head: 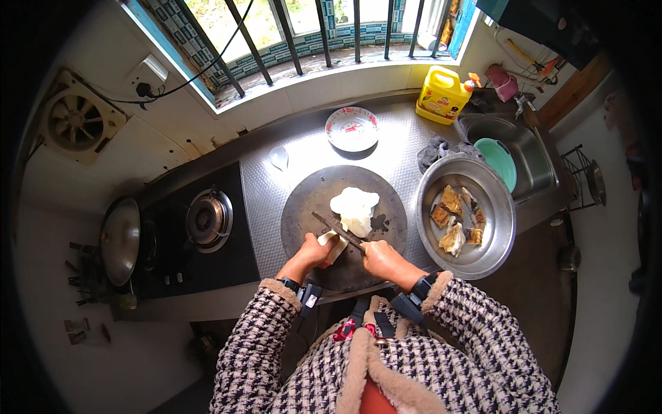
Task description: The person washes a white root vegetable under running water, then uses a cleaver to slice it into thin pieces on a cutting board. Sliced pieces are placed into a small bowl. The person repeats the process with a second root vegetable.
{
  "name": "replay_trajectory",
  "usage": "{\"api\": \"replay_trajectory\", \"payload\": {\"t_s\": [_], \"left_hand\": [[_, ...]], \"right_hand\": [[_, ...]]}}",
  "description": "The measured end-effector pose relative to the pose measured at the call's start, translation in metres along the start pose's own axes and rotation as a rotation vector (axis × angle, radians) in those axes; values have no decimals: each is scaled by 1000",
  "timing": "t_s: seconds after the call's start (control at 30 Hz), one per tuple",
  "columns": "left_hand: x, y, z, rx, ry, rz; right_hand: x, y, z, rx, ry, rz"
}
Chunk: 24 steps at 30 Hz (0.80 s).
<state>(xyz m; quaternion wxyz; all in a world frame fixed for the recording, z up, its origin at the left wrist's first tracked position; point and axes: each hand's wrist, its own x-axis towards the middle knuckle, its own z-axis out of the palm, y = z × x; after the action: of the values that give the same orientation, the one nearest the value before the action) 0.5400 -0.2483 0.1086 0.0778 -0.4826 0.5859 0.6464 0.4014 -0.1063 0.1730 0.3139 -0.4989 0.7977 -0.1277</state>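
Note:
My left hand [312, 252] holds a pale white piece of food [337, 250] down on a round dark chopping board [306, 207]. In my right hand [387, 262] is the handle of a knife [335, 226]. Its dark blade points away to the upper left and lies close beside the held piece; whether it touches the piece I cannot tell. Just beyond the blade, soft white sliced food [356, 208], possibly tofu, is heaped on the board. A dark wet patch [380, 223] marks the board to the right of the heap.
To the right, a steel basin [425, 227] holds several browned pieces [451, 201]. Beyond stand a patterned bowl [352, 129], a spoon [279, 157] and a yellow jug [442, 95]. A gas burner [209, 220] and lidded wok [120, 240] are left; a sink [538, 160] is right.

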Motion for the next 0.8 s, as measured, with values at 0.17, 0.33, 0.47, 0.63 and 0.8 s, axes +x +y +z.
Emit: {"api": "replay_trajectory", "payload": {"t_s": [0.17, 0.33, 0.47, 0.63, 0.8], "left_hand": [[-1, 2, 2, 1, -1, 6], [-6, 4, 3, 80, 43, -4], [-9, 4, 5, 48, 66, -2], [0, -3, 6, 61, 46, 28], [13, -18, 8, 31, 70, 63]], "right_hand": [[-3, -4, -7, -101, -100, 37], [11, -4, 5, -118, -97, 109], [10, -7, 4, -117, -69, 106], [2, -4, -9, -102, -141, 31], [3, 2, 16, -142, 32, 10]]}}
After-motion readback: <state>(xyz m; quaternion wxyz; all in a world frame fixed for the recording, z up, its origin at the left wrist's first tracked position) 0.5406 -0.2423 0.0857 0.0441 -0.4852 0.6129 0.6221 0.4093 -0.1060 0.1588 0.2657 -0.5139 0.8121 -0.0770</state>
